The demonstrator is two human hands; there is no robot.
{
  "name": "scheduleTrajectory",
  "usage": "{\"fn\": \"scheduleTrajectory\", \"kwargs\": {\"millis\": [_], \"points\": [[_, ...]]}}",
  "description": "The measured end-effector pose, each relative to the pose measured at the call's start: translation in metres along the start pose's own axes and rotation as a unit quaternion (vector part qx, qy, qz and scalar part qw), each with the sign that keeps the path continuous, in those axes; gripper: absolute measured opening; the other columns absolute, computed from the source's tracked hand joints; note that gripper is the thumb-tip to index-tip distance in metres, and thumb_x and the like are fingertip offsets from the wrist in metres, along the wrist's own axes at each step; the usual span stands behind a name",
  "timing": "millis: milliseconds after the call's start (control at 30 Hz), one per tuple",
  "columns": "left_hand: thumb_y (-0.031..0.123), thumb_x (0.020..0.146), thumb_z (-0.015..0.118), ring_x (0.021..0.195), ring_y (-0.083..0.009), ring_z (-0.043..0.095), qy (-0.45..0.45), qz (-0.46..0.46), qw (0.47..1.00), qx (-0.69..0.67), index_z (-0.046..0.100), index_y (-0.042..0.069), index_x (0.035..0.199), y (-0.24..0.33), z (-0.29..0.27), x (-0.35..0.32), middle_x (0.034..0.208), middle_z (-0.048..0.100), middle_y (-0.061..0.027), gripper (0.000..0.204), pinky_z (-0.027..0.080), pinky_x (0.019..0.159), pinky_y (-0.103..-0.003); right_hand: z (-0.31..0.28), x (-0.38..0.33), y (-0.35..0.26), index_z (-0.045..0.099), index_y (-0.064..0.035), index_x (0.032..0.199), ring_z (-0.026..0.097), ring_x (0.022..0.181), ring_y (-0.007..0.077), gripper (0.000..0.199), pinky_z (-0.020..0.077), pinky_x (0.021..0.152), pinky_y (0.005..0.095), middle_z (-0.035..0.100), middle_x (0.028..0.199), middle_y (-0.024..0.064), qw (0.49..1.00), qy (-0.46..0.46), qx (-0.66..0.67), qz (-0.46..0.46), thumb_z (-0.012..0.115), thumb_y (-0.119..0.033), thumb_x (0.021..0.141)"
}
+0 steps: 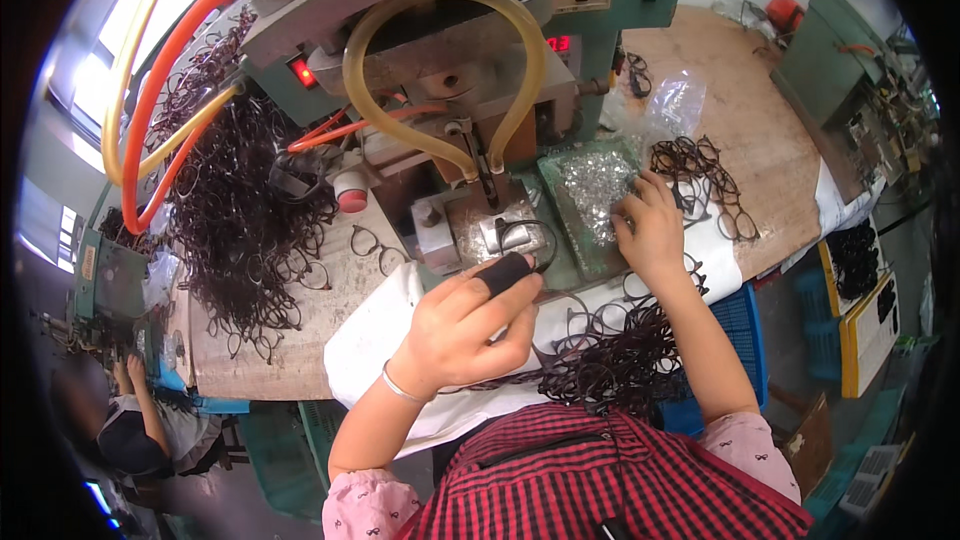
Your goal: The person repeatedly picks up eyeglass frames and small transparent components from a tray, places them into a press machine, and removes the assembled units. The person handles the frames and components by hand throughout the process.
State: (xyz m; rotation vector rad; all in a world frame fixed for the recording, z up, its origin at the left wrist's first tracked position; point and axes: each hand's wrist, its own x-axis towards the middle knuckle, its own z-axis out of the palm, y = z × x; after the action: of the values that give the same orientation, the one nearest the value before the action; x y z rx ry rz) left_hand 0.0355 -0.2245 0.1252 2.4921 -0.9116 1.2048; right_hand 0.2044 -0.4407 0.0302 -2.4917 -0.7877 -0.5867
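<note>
My left hand [465, 325], with a black cover on one finger, is closed on a dark eyeglass frame [553, 240]. It keeps the frame at the small metal fixture [490, 235] under the press head of a green and grey machine [450, 70]. My right hand [655, 230] rests at the right side of a green metal tray [562, 202] heaped with small shiny metal parts [600, 185]. Its fingers are bent and apart, their tips touching the parts. Whether a tiny piece lies under those fingertips is too small to tell.
A tall heap of dark eyeglass frames [230, 180] stands left of the machine. More frames [620, 355] lie before me over a blue basket [740, 330], and others [715, 175] right of the tray. Hoses [535, 60] loop in front of the machine. A red button [352, 200] sits left. Another person [150, 420] works far left.
</note>
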Motion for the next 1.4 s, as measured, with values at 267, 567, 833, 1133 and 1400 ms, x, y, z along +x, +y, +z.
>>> {"fn": "scheduleTrajectory", "kwargs": {"millis": [267,567,833,1133,1400], "points": [[-0.004,0.066,0.07,0.084,-0.0254,0.071,-0.022,-0.014,1.0,-0.016,0.053,0.008,0.078,-0.001,0.002,0.0,0.097,0.07,-0.0078,0.024,0.06,0.065,-0.035,0.004,0.008,0.009,0.067,-0.0027,0.086,0.063,0.075,0.0195,0.005,0.0474,0.067,0.0296,0.067,0.081,0.0067,0.955,0.044,0.25,0.151,0.067,-0.008,0.085],[0.012,0.077,0.079,0.079,-0.0327,0.066,-0.051,-0.361,0.92,-0.141,0.065,0.002,0.095,0.068,0.007,-0.071,0.101,0.069,-0.0181,0.025,0.052,0.07,-0.037,-0.047,-0.002,0.039,0.065,0.0013,0.097,0.061,0.076,0.009,0.01,0.0463,0.074,0.0202,0.068,0.085,0.0041,0.807,0.093,0.529,0.246,0.065,-0.003,0.088],[0.045,0.092,0.062,0.111,-0.0401,0.057,-0.487,-0.322,0.714,-0.386,0.045,0.004,0.14,0.104,0.088,-0.027,0.12,0.055,-0.0256,0.065,0.049,0.092,-0.044,-0.053,0.04,-0.011,0.072,0.0006,0.098,0.061,0.077,0.0086,0.018,0.047,0.071,0.0213,0.069,0.086,0.004,0.873,-0.027,0.435,0.216,0.072,-0.008,0.083],[0.022,0.086,0.066,0.088,-0.034,0.066,-0.472,-0.321,0.739,-0.359,0.071,0.004,0.102,0.023,-0.005,-0.06,0.091,0.071,-0.0148,0.024,0.052,0.082,-0.041,-0.05,-0.016,0.04,0.071,-0.0006,0.094,0.064,0.087,0.0114,0.012,0.0493,0.08,0.0246,0.071,0.092,0.0057,0.885,0.003,0.414,0.214,0.07,-0.003,0.082],[0.028,0.079,0.072,0.077,-0.035,0.068,-0.193,-0.709,0.654,0.179,0.074,0.004,0.086,-0.136,0.012,-0.187,0.082,0.071,-0.0172,0.025,0.052,0.07,-0.042,-0.043,0.036,-0.095,0.064,-0.0003,0.102,0.066,0.089,0.0134,0.022,0.0508,0.081,0.027,0.069,0.087,0.0067,0.841,-0.059,0.535,0.045,0.07,-0.001,0.081]]}}
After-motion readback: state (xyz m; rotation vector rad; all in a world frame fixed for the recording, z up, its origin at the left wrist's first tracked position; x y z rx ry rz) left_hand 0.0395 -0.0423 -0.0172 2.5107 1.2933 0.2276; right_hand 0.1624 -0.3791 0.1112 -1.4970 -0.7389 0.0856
